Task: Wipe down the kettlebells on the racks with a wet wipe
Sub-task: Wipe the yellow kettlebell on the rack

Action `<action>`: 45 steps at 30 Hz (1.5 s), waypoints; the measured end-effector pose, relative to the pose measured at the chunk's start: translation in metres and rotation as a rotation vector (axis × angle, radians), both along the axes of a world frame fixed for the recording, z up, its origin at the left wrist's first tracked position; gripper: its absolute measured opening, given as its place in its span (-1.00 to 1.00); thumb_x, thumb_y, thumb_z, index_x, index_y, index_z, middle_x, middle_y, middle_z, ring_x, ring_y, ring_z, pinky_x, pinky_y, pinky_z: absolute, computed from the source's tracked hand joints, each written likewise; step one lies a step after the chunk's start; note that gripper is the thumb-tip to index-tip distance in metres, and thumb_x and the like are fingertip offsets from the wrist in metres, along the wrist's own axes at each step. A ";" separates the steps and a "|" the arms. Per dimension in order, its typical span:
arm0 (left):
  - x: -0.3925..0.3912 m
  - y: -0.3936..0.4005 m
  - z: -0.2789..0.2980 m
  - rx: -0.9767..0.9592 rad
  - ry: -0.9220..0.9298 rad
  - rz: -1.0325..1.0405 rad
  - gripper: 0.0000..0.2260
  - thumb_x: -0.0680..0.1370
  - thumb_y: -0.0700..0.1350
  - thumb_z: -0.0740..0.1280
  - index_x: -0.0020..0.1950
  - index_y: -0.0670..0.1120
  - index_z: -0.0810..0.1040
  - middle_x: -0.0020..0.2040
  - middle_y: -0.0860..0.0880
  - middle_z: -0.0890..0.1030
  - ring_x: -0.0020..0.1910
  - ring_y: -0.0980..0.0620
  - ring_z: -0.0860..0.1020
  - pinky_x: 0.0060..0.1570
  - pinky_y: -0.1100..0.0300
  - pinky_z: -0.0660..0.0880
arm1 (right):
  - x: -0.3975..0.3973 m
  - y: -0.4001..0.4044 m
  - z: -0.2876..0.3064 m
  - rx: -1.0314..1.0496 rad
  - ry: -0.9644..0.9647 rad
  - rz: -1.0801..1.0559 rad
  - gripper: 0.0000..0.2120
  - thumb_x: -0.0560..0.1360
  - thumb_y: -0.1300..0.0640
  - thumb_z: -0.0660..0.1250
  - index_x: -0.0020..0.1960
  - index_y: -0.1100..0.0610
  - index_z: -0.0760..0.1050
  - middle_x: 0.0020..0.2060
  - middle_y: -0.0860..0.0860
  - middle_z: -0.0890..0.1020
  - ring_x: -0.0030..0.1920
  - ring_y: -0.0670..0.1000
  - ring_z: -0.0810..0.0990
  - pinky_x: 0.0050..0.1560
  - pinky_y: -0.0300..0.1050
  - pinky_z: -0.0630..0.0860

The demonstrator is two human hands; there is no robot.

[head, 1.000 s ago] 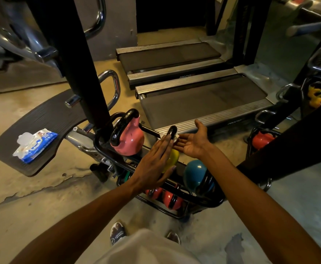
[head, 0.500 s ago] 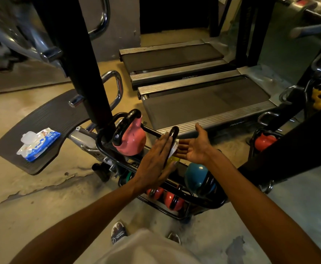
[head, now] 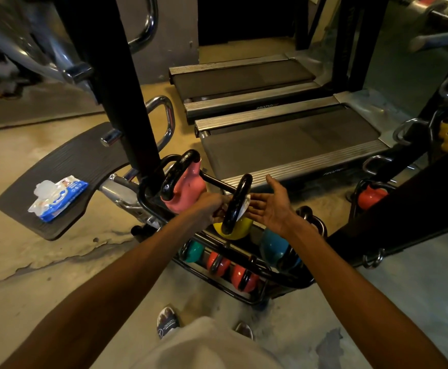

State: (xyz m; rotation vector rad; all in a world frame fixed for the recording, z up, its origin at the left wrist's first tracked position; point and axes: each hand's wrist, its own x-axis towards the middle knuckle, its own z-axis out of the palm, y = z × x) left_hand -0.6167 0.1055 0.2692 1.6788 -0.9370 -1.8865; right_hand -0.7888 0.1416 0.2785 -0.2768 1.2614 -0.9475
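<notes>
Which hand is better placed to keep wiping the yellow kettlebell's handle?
Probably the right hand: its open palm presses the white wipe against the yellow kettlebell handle. The left hand sits on the handle's other side, apparently steadying it.

Pink kettlebell [head: 184, 191] and black post [head: 121, 97] crowd the left; right side open

A: What sort of place is this?

B: A gym. At twelve o'clock two treadmills [head: 284, 139] lie side by side on a bare concrete floor [head: 31, 262].

A: Anything closer in?

B: Dead centre, a black tiered rack [head: 278, 279] carries coloured kettlebells: pink [head: 188, 193], yellow [head: 237, 227], blue [head: 273, 247]. At three o'clock a second rack [head: 371, 187] holds more. At ten o'clock, chrome machine handles [head: 164, 121] rise over a ribbed footplate [head: 65, 171].
</notes>
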 end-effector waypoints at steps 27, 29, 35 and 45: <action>-0.009 0.061 -0.017 -1.214 -0.580 -0.283 -0.43 0.68 -0.19 0.30 0.66 -0.14 0.17 -0.08 -0.14 0.64 -0.25 0.10 0.55 -0.30 0.37 0.49 | -0.001 -0.020 0.027 -0.430 0.877 0.397 -0.39 0.73 -0.26 -0.06 0.40 0.09 0.58 0.40 0.12 0.56 0.19 -0.07 0.46 0.20 -0.12 0.29; -0.011 0.057 -0.013 -1.207 -0.635 -0.296 -0.32 0.62 -0.28 0.29 0.69 -0.15 0.07 -0.16 -0.14 0.62 -0.35 0.03 0.53 -0.38 0.40 0.35 | -0.001 -0.020 0.028 -0.430 0.891 0.416 -0.35 0.72 -0.28 -0.08 0.40 0.09 0.58 0.39 0.12 0.57 0.18 -0.07 0.46 0.19 -0.14 0.29; -0.014 0.075 -0.032 -1.253 -0.826 -0.619 -0.32 0.69 0.16 0.00 0.71 -0.19 -0.04 0.70 -0.23 -0.05 0.69 -0.14 -0.14 0.66 -0.13 0.00 | -0.003 -0.019 0.032 -0.445 0.896 0.440 -0.31 0.70 -0.29 -0.12 0.42 0.11 0.56 0.42 0.13 0.54 0.20 -0.09 0.42 0.20 -0.13 0.26; -0.032 0.065 -0.033 -1.104 -0.824 -0.553 -0.14 0.65 0.32 0.09 0.71 -0.16 -0.20 0.69 -0.18 -0.27 0.69 -0.09 -0.27 0.67 -0.08 -0.13 | -0.002 -0.017 0.030 -0.463 0.928 0.453 -0.30 0.71 -0.29 -0.13 0.35 0.13 0.59 0.33 0.17 0.59 0.14 -0.04 0.47 0.16 -0.14 0.27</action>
